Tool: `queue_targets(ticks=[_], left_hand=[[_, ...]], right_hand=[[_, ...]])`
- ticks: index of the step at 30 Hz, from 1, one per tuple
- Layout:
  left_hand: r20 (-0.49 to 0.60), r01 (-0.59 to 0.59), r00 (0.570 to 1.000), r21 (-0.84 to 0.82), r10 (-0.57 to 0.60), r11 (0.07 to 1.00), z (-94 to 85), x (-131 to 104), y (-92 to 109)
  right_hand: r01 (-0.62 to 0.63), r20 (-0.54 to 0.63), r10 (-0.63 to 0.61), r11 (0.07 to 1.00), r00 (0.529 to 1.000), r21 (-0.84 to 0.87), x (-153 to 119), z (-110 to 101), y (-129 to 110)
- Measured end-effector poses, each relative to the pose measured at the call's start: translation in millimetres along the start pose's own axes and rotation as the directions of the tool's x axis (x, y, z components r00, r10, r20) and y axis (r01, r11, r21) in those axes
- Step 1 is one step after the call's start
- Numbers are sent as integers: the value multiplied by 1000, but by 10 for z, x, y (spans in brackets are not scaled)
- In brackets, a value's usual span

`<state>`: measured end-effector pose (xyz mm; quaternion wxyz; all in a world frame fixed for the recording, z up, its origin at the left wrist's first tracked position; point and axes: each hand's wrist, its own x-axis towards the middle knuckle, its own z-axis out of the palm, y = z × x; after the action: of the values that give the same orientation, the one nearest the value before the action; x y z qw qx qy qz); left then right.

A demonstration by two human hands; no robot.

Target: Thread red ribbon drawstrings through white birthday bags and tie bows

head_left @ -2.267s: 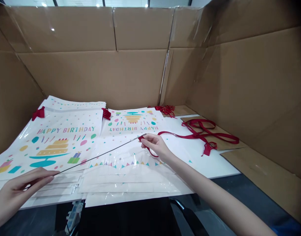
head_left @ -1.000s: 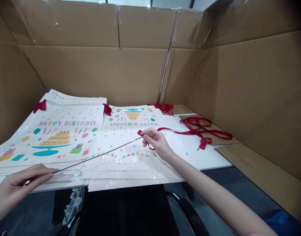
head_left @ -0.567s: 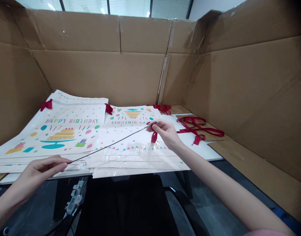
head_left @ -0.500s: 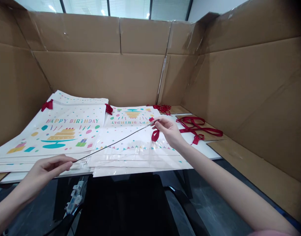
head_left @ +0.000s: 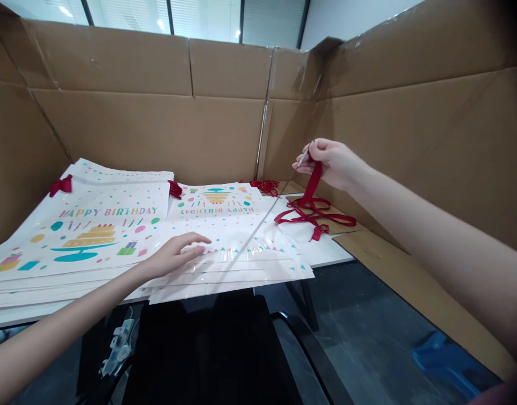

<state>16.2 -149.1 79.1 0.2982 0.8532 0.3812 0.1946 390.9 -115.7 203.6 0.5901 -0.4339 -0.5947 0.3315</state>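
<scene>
My right hand (head_left: 332, 160) is raised over the right part of the table, its fingers pinching a thin dark cord (head_left: 264, 216) that hangs down toward the lower left, blurred at its far end. Red ribbon (head_left: 313, 185) also runs from this hand down to loose loops on the table. My left hand (head_left: 180, 256) hovers above the front of the printed sheets, fingers apart and holding nothing. Stacked white Happy Birthday sheets (head_left: 110, 194) lie at the left, and a second stack in clear film (head_left: 224, 225) lies beside them, its print upside down.
Red bows (head_left: 61, 185) and a red ribbon bundle (head_left: 175, 189) rest by the left stack. More red ribbon (head_left: 265, 187) lies at the back. Cardboard walls (head_left: 148, 129) surround the table. A black chair (head_left: 211, 349) stands in front, with something blue (head_left: 446, 360) at the lower right.
My left hand has let go of the cord and moved right. My right hand has risen to the right with the cord, lifting red ribbon. The view has shifted slightly right.
</scene>
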Motion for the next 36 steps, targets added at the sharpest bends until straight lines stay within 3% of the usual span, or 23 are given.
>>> queue_targets(ticks=[2,5,10,19,24,28,32,36], left_hand=[[34,-31,999,139,27,990,109,224,-122],[127,3,991,313,-45,950,279,451,-277],[191,16,977,369,-92,929,399,530,-306],[213,-9,973,401,-84,916,365,279,-159],[217,-46,975,431,-53,901,275,286,-36],[125,-136,988,405,92,904,427,640,156],[95,-283,959,356,267,891,849,1123,359],[115,-352,936,347,333,869,1203,1414,442]], right_hand=[[-91,18,92,995,996,-44,69,-111,-19],[-244,69,255,960,964,-139,84,-209,53],[-419,194,494,848,848,-326,-91,-228,347],[-442,415,594,799,689,-408,-548,-200,970],[-512,468,606,795,643,-325,-746,-194,1134],[-562,462,616,783,638,-267,-858,-181,1258],[-580,412,596,794,689,-180,-943,-188,1399],[-608,383,591,789,711,-88,-1009,-207,1489]])
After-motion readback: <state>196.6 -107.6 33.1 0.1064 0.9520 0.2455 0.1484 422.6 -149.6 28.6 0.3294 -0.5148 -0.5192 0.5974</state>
